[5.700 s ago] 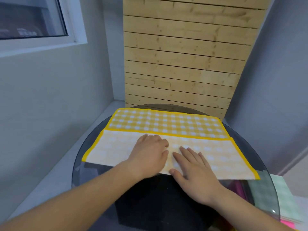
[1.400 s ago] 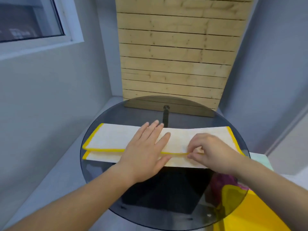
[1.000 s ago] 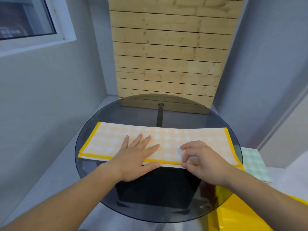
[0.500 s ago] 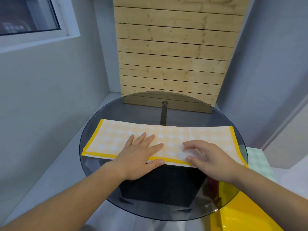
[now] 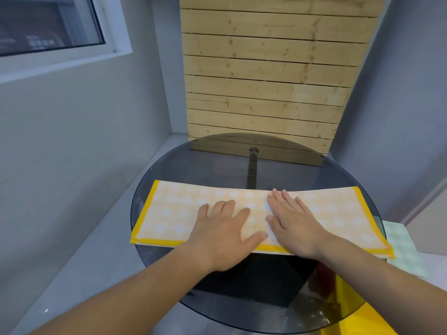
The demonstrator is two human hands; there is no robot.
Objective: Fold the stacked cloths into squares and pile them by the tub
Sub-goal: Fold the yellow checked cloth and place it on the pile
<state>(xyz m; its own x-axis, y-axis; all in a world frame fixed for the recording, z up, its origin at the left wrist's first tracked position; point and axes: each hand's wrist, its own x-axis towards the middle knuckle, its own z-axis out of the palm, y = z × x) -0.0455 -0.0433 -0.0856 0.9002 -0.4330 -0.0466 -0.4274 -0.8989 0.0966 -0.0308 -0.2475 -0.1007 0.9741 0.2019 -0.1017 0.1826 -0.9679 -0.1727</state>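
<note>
Fingers (image 5: 285, 198) of your right hand (image 5: 294, 224) lie straight and close together, pressed flat on the cloth (image 5: 174, 213); they grasp nothing. Your left hand (image 5: 221, 234) is likewise flat, palm down, its fingers slightly spread and its thumb stretched out toward the right hand, nearly touching it at the cloth's near edge. Neither hand pinches or lifts any fabric.

From the head view, the cloth is a long, narrow folded strip lying across the middle of the table (image 5: 326, 175), running left to right. Its top face is pale, soft-looking fabric with faint white checks on light orange, and a bright yellow hem runs along both short ends and the near long edge. A thin white layer shows under the near edge, so more than one layer lies there. The right end reaches the table's rim.

The table is a round sheet of smoky dark glass, smooth and see-through, with a black boxy base (image 5: 266, 281) visible beneath it. Behind it stands a panel (image 5: 266, 68) of pale knotty wooden slats laid horizontally. Off the table's right side lies a flat green checked cloth (image 5: 401, 250), and lower right you see a glossy yellow shape (image 5: 358, 317) which may be the tub, though you cannot tell for sure.
</note>
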